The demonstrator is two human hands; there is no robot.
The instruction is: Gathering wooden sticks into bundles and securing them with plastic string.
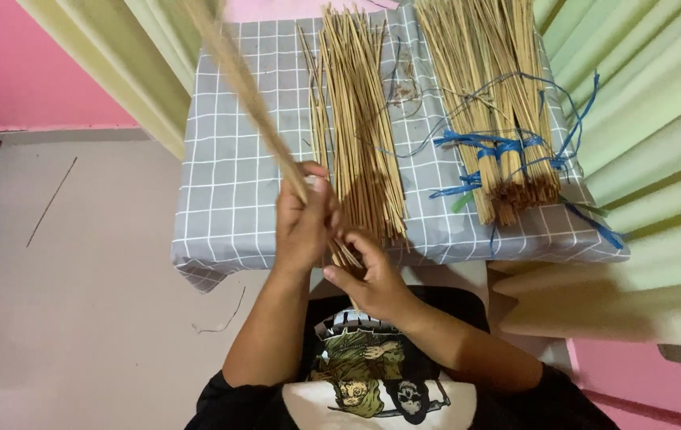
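**stickfan:** so what's being held here? A small bunch of sticks [265, 119] is gripped in the left hand [302, 223], fingers closed round it just above the lower ends. It's angled up and away to the left over the grey checked cloth [229, 191], and the top is blurred.

**reedy_02:** yep, and the right hand [372, 279] is curled at the butt ends, fingertips pinched on them. Best done with the ends kept level and the left-hand grip kept tight, so nothing gets let slip out.

**stickfan:** how's the stuff look?

**reedy_02:** thin, straight, pale straw-coloured, stiff-looking. A loose pile of sticks [360, 127] is laid on the cloth just beside the hands, and a tied bundle [500, 103] bound with blue string [492, 147] is set further right. Green curtain [643, 119] is seen behind.
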